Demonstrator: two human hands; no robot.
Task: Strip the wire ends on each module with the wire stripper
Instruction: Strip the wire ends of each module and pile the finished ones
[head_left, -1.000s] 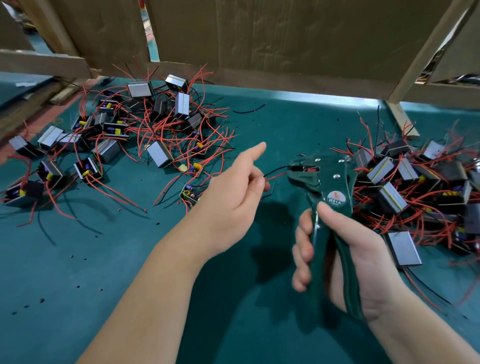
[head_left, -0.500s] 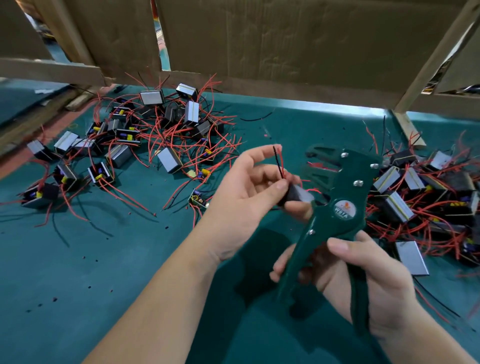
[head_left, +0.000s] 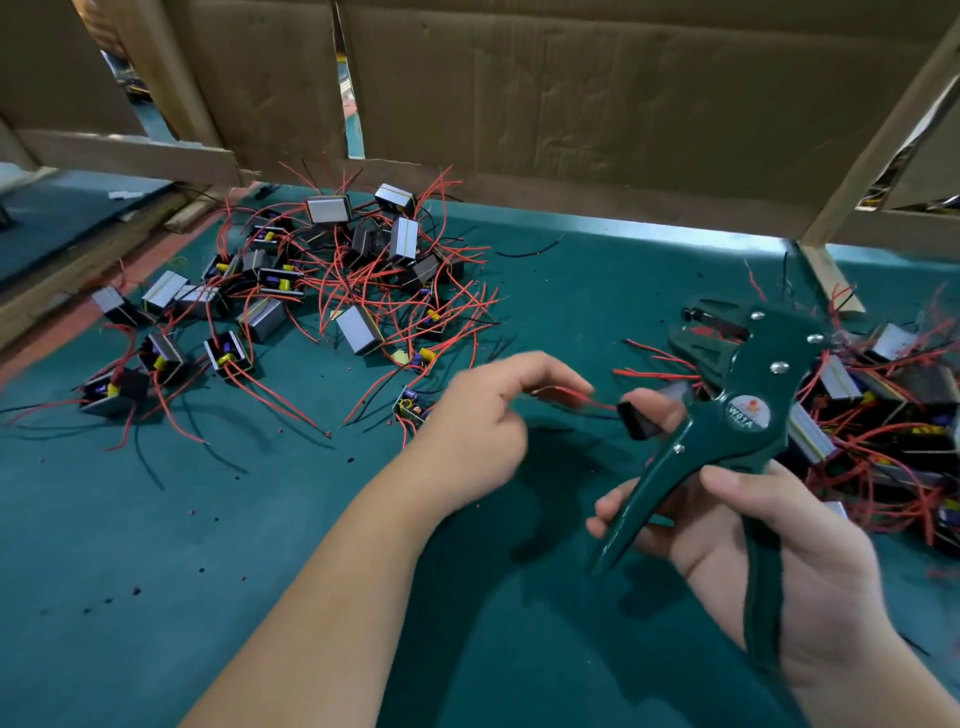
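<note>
My right hand (head_left: 769, 561) grips the handles of the dark green wire stripper (head_left: 748, 395), whose jaws point up and to the left. A small black module (head_left: 641, 418) hangs in the air just left of the stripper's pivot, against a fingertip. Red wires (head_left: 597, 401) run left from it into my left hand (head_left: 478, 421), whose curled fingers hold them; that hand is blurred. A pile of modules with red and black wires (head_left: 358, 291) lies at the back left of the green table (head_left: 208, 519). A second pile (head_left: 883, 415) lies at the right, behind the stripper.
Cardboard walls on wooden battens (head_left: 571, 104) close off the back of the table. A wooden strut (head_left: 831, 280) meets the table at the back right. Small bits of stripped insulation (head_left: 208, 519) dot the green mat near the left pile.
My left hand has slid left, away from the module and along its red wires. The stripper has moved slightly right, and the module now sits beside its pivot.
</note>
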